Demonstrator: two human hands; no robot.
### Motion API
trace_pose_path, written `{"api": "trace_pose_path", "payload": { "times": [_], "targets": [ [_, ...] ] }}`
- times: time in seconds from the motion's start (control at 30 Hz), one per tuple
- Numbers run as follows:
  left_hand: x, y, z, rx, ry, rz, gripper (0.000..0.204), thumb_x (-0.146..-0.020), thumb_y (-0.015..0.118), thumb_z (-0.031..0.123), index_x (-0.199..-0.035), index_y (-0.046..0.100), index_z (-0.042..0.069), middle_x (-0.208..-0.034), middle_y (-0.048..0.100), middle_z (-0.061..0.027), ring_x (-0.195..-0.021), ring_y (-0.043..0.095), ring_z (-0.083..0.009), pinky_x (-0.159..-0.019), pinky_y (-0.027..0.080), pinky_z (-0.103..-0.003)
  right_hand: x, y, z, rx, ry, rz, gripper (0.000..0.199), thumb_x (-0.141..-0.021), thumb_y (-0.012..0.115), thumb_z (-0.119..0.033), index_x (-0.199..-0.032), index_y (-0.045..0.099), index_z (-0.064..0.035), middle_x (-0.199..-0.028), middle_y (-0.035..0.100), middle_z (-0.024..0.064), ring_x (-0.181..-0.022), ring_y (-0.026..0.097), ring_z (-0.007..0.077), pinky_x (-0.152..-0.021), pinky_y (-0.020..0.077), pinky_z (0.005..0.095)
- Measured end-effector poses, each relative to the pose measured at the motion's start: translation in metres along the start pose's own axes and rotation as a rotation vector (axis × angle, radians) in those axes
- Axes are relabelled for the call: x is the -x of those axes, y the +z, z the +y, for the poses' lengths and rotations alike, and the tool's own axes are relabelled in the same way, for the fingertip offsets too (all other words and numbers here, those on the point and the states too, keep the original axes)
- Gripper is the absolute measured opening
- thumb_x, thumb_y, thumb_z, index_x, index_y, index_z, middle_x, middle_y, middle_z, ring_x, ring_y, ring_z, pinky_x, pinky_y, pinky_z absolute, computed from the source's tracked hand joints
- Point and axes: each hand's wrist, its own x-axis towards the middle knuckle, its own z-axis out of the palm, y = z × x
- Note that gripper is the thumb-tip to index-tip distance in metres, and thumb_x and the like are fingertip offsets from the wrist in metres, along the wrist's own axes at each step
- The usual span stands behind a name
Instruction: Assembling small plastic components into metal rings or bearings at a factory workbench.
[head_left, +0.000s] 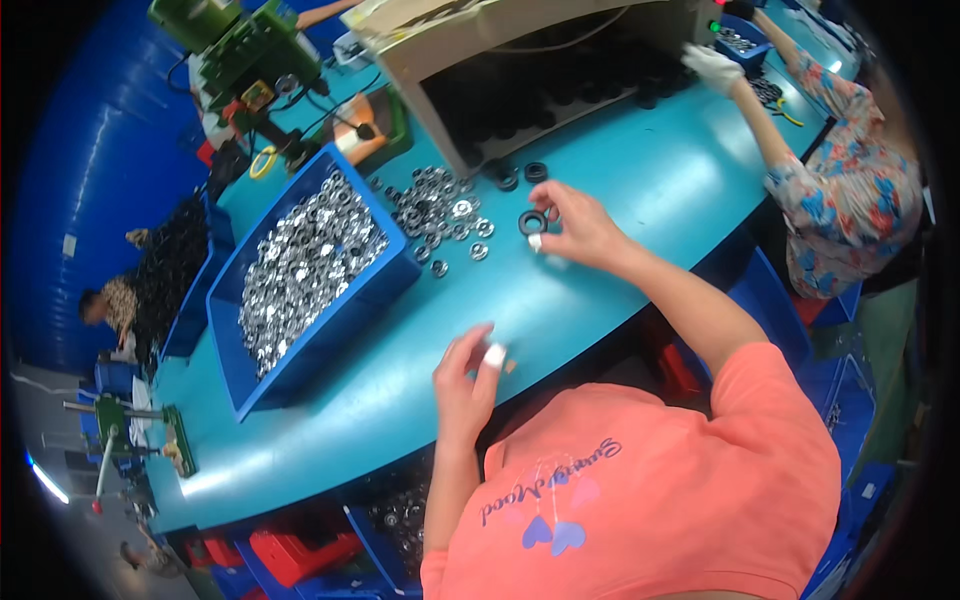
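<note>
Teal table [620, 180], blue bin [340, 320] full of silver washers [300, 265], right hand [580, 228] grip pinching black ring [532, 222], left hand [462, 385] grip loosely curled, empty.

Bin [300, 345] left of loose washers [440, 212]

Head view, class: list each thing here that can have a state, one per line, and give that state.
Blue plastic bin: open-topped, heaped with shiny silver metal rings.
Loose silver metal rings: scattered flat on the teal table.
Black rubber ring: held at the right hand fingertips.
Left hand: resting at the table edge, fingertip taped white, nothing visibly held.
Beige box: open-fronted, dark parts inside.
</note>
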Motion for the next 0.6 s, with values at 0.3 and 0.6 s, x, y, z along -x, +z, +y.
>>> {"api": "trace_pose_path", "payload": {
  "times": [0.3,0.6],
  "targets": [
    [-0.011,0.017,-0.023,0.767,-0.347,0.073,0.026,-0.102,0.067,0.013,-0.123,0.065,-0.002,-0.109,0.071,-0.0112,-0.091,0.07,-0.0171,-0.075,0.058,-0.031,0.044,0.046,-0.069,-0.427,-0.159,-0.296,0.052,-0.075,0.084,-0.014,-0.121,0.061,-0.0078,-0.11,0.064,0.0089,-0.094,0.066,0.0228,-0.084,0.0553,0.0355],
    [0.007,-0.003,-0.028,0.921,-0.322,0.062,0.024,-0.102,0.067,0.013,-0.122,0.065,0.0,-0.111,0.071,-0.0168,-0.089,0.071,-0.0203,-0.079,0.061,-0.035,-0.017,0.065,-0.006,0.237,-0.29,-0.105,0.041,-0.084,0.077,-0.013,-0.124,0.069,-0.0147,-0.116,0.063,0.0096,-0.111,0.058,0.0309,-0.098,0.0521,0.0422]
  ]
}}
